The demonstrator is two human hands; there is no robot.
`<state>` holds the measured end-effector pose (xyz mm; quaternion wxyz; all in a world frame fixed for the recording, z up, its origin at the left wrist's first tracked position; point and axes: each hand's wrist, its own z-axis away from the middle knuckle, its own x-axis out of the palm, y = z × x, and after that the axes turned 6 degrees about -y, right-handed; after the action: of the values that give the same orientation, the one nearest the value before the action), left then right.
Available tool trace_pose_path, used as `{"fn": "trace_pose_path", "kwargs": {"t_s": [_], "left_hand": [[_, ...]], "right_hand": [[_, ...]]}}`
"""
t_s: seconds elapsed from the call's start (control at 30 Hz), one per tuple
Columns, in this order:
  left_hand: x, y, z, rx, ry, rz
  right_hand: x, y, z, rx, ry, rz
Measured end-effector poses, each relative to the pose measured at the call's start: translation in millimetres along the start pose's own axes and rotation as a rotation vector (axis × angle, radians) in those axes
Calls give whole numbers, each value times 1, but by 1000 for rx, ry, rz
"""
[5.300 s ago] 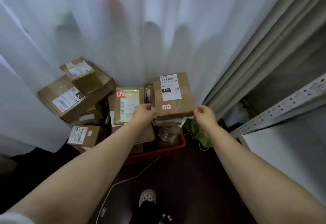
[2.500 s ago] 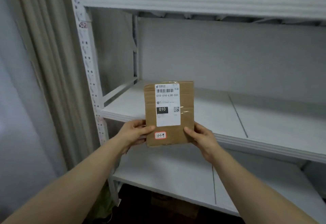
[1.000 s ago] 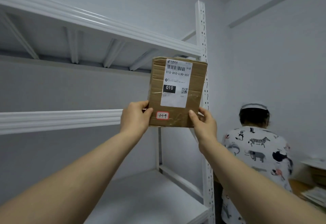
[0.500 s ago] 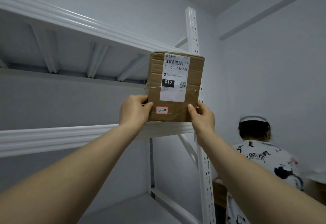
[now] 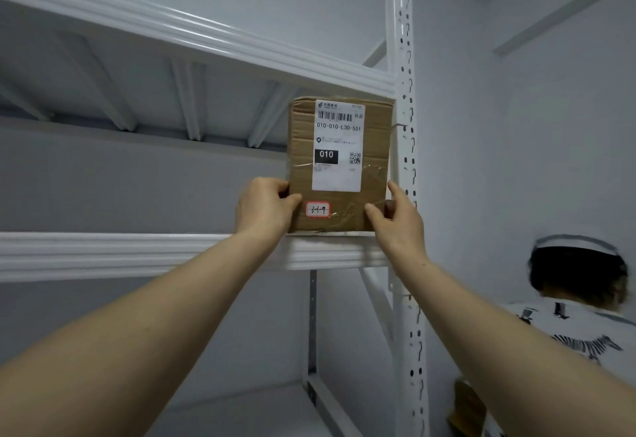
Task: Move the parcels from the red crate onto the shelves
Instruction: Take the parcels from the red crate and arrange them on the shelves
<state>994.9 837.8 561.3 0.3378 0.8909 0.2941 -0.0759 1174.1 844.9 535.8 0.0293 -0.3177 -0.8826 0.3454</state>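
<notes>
A brown cardboard parcel (image 5: 373, 147) with a white shipping label and a small red-edged sticker stands upright on the right end of a white metal shelf (image 5: 137, 251), close to the right upright post (image 5: 404, 147). My left hand (image 5: 263, 208) grips its lower left edge, thumb on the front face. My right hand (image 5: 397, 220) grips its lower right corner, thumb on the front too. The red crate is out of view.
Another white shelf (image 5: 206, 41) runs just above the parcel's top. A lower shelf board (image 5: 241, 412) shows at the bottom. To the right of the post a person in a white patterned shirt (image 5: 581, 299) stands with their back to me.
The parcel went from the pile at the crate, past the lower shelves, up to this high shelf. In the last half second its bottom edge came down onto the shelf's right end.
</notes>
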Motion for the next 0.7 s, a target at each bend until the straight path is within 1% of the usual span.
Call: {"fn": "trace_pose_path", "kwargs": {"t_s": [0.2, 0.33, 0.4, 0.53, 0.7], "left_hand": [[27, 6, -5, -78, 29, -50], [33, 6, -10, -107, 18, -74], [32, 5, -12, -110, 4, -75], [29, 7, -12, -117, -54, -86], [28, 6, -9, -164, -84, -102]], "right_hand": [[-4, 26, -16, -6, -103, 70], [-5, 29, -17, -107, -147, 235], [-6, 29, -15, -146, -177, 273], [-4, 28, -16, -139, -215, 317], [0, 25, -8, -111, -206, 347]]}}
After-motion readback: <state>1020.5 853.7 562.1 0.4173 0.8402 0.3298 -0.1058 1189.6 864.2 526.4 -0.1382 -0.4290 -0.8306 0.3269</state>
